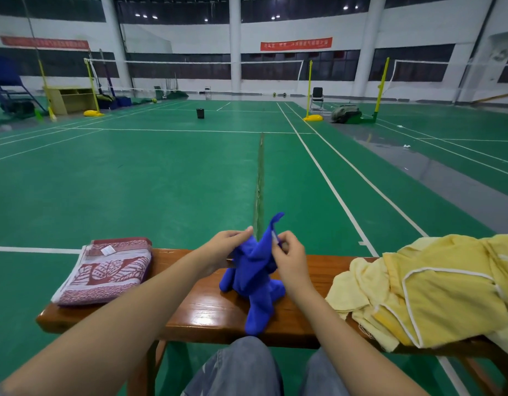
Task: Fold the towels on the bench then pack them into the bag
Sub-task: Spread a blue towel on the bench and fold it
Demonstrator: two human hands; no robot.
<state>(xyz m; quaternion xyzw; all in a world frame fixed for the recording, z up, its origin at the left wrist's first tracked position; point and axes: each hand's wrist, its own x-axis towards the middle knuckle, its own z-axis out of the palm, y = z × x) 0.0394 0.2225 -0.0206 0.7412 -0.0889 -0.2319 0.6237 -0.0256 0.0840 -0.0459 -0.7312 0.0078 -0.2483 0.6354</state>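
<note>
While looking down through the head camera, find the blue towel (255, 270) at lower centre of the frame, crumpled and half raised off the wooden bench (201, 310), lower folds resting on the wood, one corner poking up. Note the left hand (228, 244) just left of it, fingers closed on a bunch of the upper cloth. Note the right hand (290, 252) just right of it, thumb and forefinger pinching an edge near the raised corner, other fingers curled. See at lower left a red-and-white patterned towel (107, 271), folded flat on the bench end, apart from both hands. See at lower right a yellow heap (435, 290) spilling over the bench: possibly a yellow towel beside a piped bag or garment, but cannot tell which from this angle.

Judge the step as opening out the blue towel before folding. To do it well:

- Run both pinches outward along one edge until reaching two neighbouring corners.
- Hold those corners apart and level, and shake once to hang the cloth flat.
- Lay it on the bare wood between the folded towel and the yellow heap.
- Keep the hanging end from slipping off the near edge of the bench.
- Bring corner to corner and smooth outward from the crease.
- Match the folded size to the red-and-white one for neat stacking and packing.
</note>
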